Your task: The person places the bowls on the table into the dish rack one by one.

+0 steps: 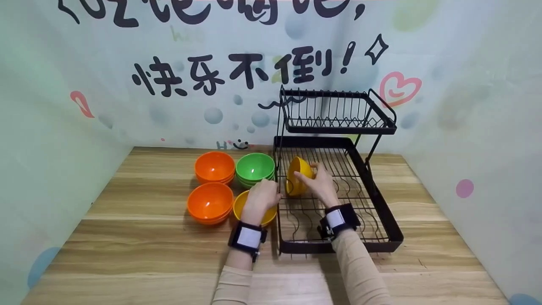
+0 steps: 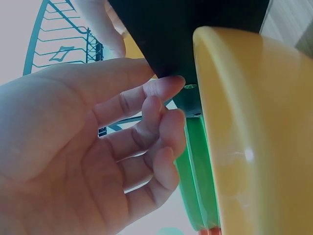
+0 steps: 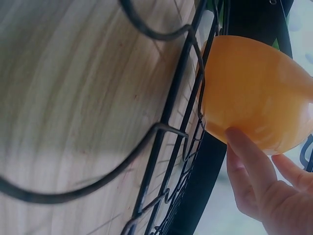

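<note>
My right hand (image 1: 322,186) holds a yellow bowl (image 1: 300,171) between thumb and fingers. The bowl is tipped on its side, its opening facing left, on the wire floor of the black dish rack's lower tier (image 1: 391,220). In the right wrist view the bowl (image 3: 249,93) touches the wires, with fingertips against its outside. My left hand (image 1: 263,197) pinches the rack's left side wall (image 2: 166,44) with thumb and index finger, the other fingers curled. Right beside it, another yellow bowl (image 1: 240,206) stands partly hidden by that hand.
Left of the rack are two stacks of orange bowls, one behind (image 1: 214,167) and one in front (image 1: 210,203), and a stack of green bowls (image 1: 255,167). The rack's smaller upper tier (image 1: 338,129) overhangs the back of the lower one. A printed cloth hangs behind the wooden table (image 1: 139,254).
</note>
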{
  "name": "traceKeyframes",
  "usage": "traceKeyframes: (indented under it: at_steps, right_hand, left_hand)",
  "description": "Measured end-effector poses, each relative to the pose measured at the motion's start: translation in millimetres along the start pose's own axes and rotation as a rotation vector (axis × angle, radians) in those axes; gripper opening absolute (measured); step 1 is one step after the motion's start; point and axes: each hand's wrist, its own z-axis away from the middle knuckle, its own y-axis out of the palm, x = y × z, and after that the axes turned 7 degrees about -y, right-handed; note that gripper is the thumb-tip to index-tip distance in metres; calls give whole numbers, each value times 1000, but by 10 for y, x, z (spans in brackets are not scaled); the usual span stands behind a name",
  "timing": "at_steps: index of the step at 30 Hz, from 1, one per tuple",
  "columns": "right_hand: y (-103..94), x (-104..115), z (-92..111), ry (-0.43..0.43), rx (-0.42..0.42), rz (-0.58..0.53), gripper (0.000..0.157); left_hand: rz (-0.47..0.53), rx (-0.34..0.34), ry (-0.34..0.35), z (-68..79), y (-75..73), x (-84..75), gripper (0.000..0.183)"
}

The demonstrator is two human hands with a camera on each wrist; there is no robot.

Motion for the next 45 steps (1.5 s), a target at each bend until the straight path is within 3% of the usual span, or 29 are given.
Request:
traceKeyframes:
  at_steps: [9,16,18,25,30,37,45]
  right_hand:
    - [13,-12,-13,-7,1,29,72]
    - [16,-6,-11,2,17,23,74]
    - [12,-3,-7,7,23,21,75]
    - [7,7,-1,11,28,1,75]
    - [0,8,2,11,27,-3,75]
    - [-12,2,9,-9,23,20,77]
    - [-9,7,15,-20,9,31,72]
  left_hand:
    - [10,-12,17,19,-6,24,22]
    - [36,-6,9,64,-90,86,21]
    - [27,-41,-6,74,-112,108,19]
    - [-3,-261,-77,121,-148,221,9]
    - [-59,-333,-150,119,-133,325,11]
    - [-62,-344,-230,101,-49,397,15]
    - [-71,-315,-260,91,49,429,13]
